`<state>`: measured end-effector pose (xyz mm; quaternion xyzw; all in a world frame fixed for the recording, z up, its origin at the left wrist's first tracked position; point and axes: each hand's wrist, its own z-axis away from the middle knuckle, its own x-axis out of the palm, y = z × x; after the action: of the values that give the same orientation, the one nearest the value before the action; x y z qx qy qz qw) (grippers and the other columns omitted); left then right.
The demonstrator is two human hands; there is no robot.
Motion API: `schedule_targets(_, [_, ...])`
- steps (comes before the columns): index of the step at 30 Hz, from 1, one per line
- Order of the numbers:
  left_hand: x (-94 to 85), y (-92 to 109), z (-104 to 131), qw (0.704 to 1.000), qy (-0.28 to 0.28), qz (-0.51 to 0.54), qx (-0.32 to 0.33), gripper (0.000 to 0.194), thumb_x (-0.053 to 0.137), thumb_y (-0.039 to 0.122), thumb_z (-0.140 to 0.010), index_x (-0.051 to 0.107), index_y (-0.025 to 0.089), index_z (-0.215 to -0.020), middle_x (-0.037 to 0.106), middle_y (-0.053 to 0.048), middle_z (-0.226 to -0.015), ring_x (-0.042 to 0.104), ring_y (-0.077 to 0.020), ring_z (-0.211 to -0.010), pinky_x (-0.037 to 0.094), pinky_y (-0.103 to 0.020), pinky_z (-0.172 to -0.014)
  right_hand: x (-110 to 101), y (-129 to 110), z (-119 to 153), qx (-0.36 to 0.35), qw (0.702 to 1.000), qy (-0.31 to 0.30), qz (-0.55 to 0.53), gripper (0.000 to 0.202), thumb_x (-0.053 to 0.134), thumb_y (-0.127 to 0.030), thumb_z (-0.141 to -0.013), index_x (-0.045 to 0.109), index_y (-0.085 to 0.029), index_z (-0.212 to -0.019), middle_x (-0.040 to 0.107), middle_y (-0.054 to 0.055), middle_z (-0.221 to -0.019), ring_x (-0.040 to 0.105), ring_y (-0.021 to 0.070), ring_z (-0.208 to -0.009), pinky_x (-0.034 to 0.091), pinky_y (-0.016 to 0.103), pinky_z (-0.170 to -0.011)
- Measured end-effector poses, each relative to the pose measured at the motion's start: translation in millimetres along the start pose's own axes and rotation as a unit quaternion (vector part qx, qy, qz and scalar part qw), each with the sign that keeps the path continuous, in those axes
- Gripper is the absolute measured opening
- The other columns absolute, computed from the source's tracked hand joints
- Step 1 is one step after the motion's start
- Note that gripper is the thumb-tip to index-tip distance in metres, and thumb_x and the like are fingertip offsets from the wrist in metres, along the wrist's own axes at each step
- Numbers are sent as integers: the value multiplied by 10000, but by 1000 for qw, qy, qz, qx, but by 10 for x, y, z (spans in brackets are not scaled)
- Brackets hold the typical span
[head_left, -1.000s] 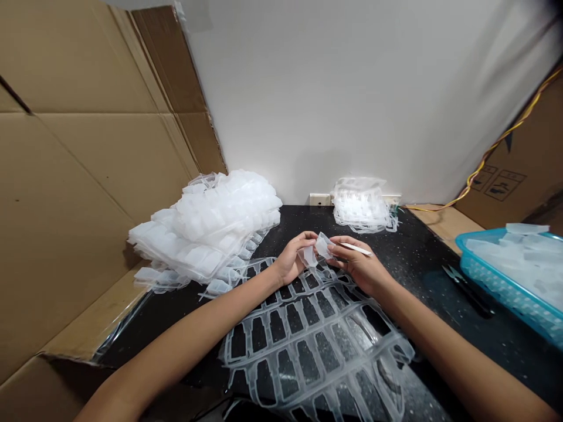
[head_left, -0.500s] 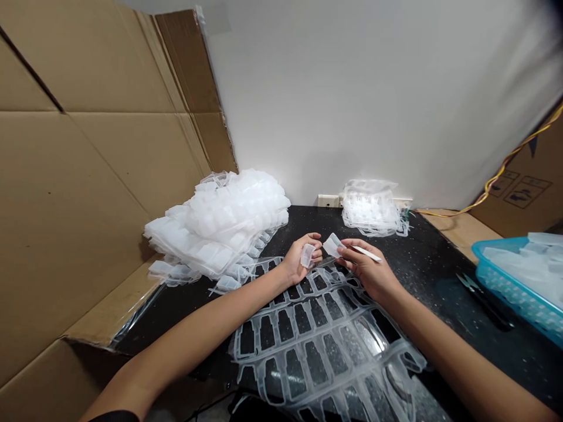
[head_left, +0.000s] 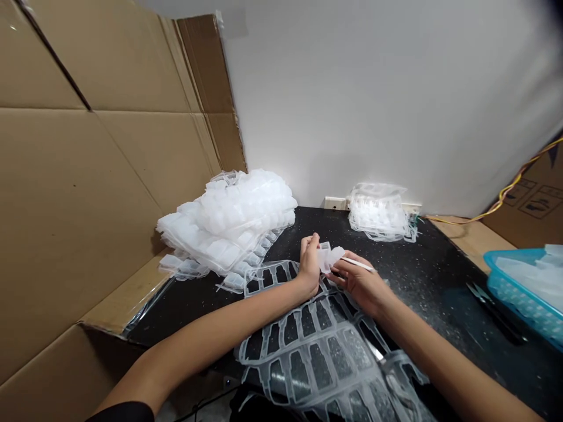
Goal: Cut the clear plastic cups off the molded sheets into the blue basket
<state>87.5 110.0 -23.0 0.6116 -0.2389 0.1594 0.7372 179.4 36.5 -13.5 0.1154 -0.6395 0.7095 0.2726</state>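
Small translucent plastic pieces (head_left: pixel 324 258) are between my two hands, above the dark speckled table. My left hand (head_left: pixel 310 266) is closed against them, its palm turned to the right. With my right hand (head_left: pixel 357 281) I pinch a frosted piece (head_left: pixel 336 255) and also hold a thin white stick-like tool (head_left: pixel 358 264) that points right. Beneath both forearms lies a clear plastic sheet frame (head_left: pixel 303 346) with rows of cut-out openings. A large heap of frosted plastic sheets (head_left: pixel 233 217) stands behind and left of my hands.
A smaller stack of clear frames (head_left: pixel 379 214) leans by the wall near a socket (head_left: pixel 335 203). At the right are a blue basket (head_left: pixel 523 287) of plastic pieces and dark-handled pliers or cutters (head_left: pixel 497 313). Cardboard (head_left: pixel 109 152) borders the left side.
My hands have come together and the pieces now touch or overlap. My left hand has turned from palm-up to side-on. The view has shifted slightly to the left.
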Motion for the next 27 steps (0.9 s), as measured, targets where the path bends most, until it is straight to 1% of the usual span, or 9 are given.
schedule_targets(3, [3, 66, 8, 999, -5, 26, -32, 290, 600, 458, -937, 548, 172, -932, 483, 22, -793, 501, -97, -605, 413, -217, -564, 24, 7, 26, -3, 1000, -24, 0, 317, 919, -247, -551, 698, -210, -775, 682, -10, -845, 639, 143, -787, 598, 314, -760])
schedule_targets(7, [5, 169, -9, 994, -34, 65, -79, 316, 548, 466, -957, 549, 152, -980, 533, -4, -796, 540, -117, -585, 449, -239, -542, 28, 14, 30, -10, 999, -38, 18, 334, 917, -272, -571, 704, -211, -821, 688, 8, -913, 642, 153, -818, 579, 300, -751])
schedule_targets(9, [-3, 221, -34, 991, -46, 87, -92, 322, 518, 469, -972, 549, 148, -989, 558, -16, -790, 558, -125, -588, 472, -245, -554, 29, 19, 33, -16, 998, -44, 31, 347, 919, -280, -571, 684, -213, -817, 676, 3, -905, 639, 152, -814, 571, 294, -747])
schedule_targets(12, [-26, 299, -87, 985, -64, 122, -100, 341, 478, 475, -996, 556, 143, -990, 596, -42, -805, 592, -126, -629, 507, -239, -617, 36, 32, 47, -27, 996, -56, 62, 382, 921, -286, -566, 646, -215, -821, 653, -12, -865, 629, 142, -781, 559, 291, -752])
schedule_targets(16, [-51, 377, -133, 976, -95, 158, -113, 381, 440, 481, -1011, 574, 126, -972, 636, -91, -829, 630, -144, -696, 532, -244, -684, 39, 46, 67, -48, 987, -75, 131, 342, 871, -329, -644, 626, -218, -855, 645, -21, -791, 616, 140, -716, 535, 291, -732])
schedule_targets(19, [-53, 408, -133, 969, -120, 177, -125, 410, 469, 511, -990, 593, 120, -977, 661, -124, -863, 659, -179, -769, 552, -272, -723, 16, 42, 63, -82, 971, -83, 206, 311, 839, -355, -678, 633, -218, -867, 666, -13, -757, 621, 162, -689, 501, 287, -690])
schedule_targets(22, [-55, 430, -121, 964, -137, 182, -135, 428, 489, 526, -977, 606, 114, -984, 673, -145, -901, 673, -202, -817, 563, -297, -742, -11, 44, 53, -134, 945, -80, 288, 278, 832, -317, -679, 651, -212, -862, 692, 3, -773, 626, 179, -708, 457, 276, -671])
schedule_targets(25, [-56, 439, -110, 964, -137, 178, -140, 422, 476, 523, -983, 603, 120, -974, 669, -136, -899, 669, -199, -814, 564, -302, -735, -7, 62, 58, -173, 921, -76, 341, 246, 788, -298, -732, 649, -220, -919, 707, 7, -797, 625, 182, -701, 442, 275, -659])
schedule_targets(27, [-50, 427, -102, 967, -130, 170, -142, 420, 478, 526, -981, 599, 124, -963, 663, -133, -898, 660, -199, -806, 560, -306, -723, 16, 72, 70, -191, 911, -72, 359, 272, 774, -300, -749, 635, -228, -972, 711, 10, -828, 634, 188, -715, 453, 284, -676])
